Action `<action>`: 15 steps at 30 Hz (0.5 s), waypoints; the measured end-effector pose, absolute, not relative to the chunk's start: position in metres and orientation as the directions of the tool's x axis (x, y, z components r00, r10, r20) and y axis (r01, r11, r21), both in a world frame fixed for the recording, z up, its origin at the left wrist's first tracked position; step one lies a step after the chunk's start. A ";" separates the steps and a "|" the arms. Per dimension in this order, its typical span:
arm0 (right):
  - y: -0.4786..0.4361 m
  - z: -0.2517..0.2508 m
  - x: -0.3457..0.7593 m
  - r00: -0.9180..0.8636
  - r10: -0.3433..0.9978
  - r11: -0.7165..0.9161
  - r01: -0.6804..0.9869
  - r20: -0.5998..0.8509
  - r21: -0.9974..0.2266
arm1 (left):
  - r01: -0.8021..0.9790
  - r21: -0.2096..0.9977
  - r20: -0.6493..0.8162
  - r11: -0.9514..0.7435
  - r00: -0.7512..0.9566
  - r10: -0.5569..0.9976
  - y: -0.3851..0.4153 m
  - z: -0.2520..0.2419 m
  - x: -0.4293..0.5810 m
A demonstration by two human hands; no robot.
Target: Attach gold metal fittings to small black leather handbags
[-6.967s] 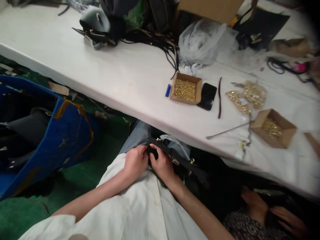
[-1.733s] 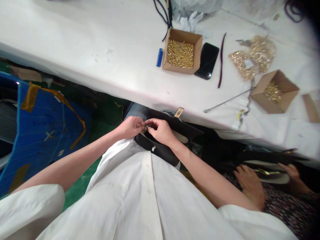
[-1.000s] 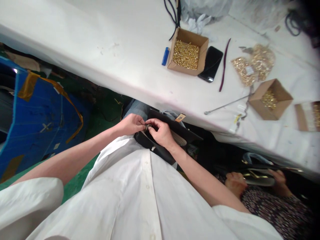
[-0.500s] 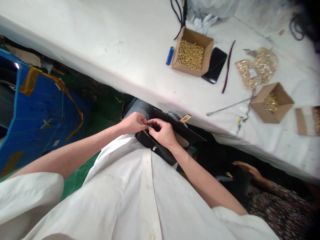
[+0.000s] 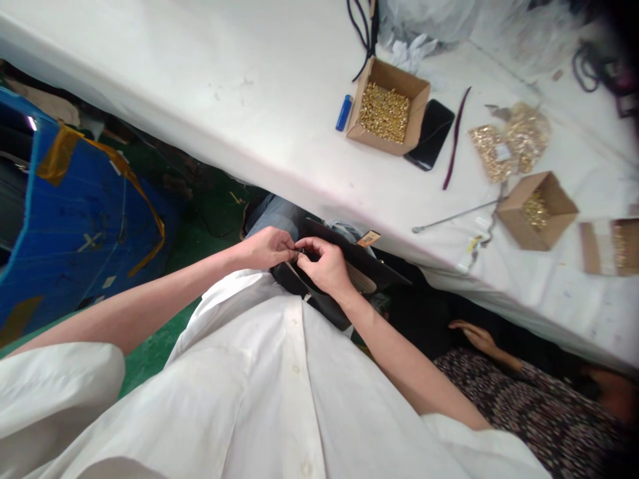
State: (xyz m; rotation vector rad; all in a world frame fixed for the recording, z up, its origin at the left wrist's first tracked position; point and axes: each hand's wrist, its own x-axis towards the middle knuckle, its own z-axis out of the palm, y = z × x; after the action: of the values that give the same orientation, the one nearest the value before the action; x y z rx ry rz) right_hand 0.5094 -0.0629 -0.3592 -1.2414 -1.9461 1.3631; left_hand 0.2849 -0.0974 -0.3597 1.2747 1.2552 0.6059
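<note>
A black bag (image 5: pixel 364 266) lies in my lap below the edge of the white table (image 5: pixel 239 113). My left hand (image 5: pixel 267 247) and my right hand (image 5: pixel 324 266) meet over its near end, fingers pinched together on a small metal fitting (image 5: pixel 298 254) on the bag. Both hands are closed. A small tan tag (image 5: pixel 369 238) sticks up from the bag's far edge.
On the table stand a box of gold fittings (image 5: pixel 388 110), a blue lighter (image 5: pixel 343 112), a black phone (image 5: pixel 430 133), a second box (image 5: pixel 536 209), a bag of gold parts (image 5: pixel 509 141) and a metal rod (image 5: pixel 454 216). A blue bin (image 5: pixel 74 219) stands left. Another person's hand (image 5: pixel 474 334) shows at right.
My hands stay pinched on the fitting at the bag. The view has drifted slightly. The other person's hands at right have let go of their bag and drawn back.
</note>
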 end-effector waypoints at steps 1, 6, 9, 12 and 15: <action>-0.063 -0.358 0.509 -0.492 0.862 0.104 0.410 -0.123 -0.906 | 0.288 0.922 -0.342 0.259 0.292 0.893 -0.098 -0.360 0.284; -0.062 -0.358 0.509 -0.492 0.859 0.096 0.425 -0.140 -0.900 | 0.408 0.902 -0.271 0.145 0.272 0.923 -0.096 -0.356 0.287; -0.062 -0.358 0.509 -0.488 0.859 0.069 0.411 -0.156 -0.909 | 0.442 0.888 -0.254 0.128 0.240 0.937 -0.095 -0.355 0.293; -0.061 -0.357 0.510 -0.487 0.861 0.073 0.409 -0.150 -0.910 | 0.438 0.888 -0.259 0.143 0.218 0.941 -0.094 -0.357 0.297; -0.062 -0.358 0.510 -0.478 0.867 0.091 0.424 -0.138 -0.901 | 0.450 0.884 -0.242 0.127 0.207 0.948 -0.093 -0.357 0.300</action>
State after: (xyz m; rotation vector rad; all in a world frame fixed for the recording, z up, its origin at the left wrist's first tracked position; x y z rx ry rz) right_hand 0.5100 -0.0619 -0.3581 -1.2664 -1.9420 1.3628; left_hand 0.3002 -0.0934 -0.3566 1.4824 1.3995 0.6276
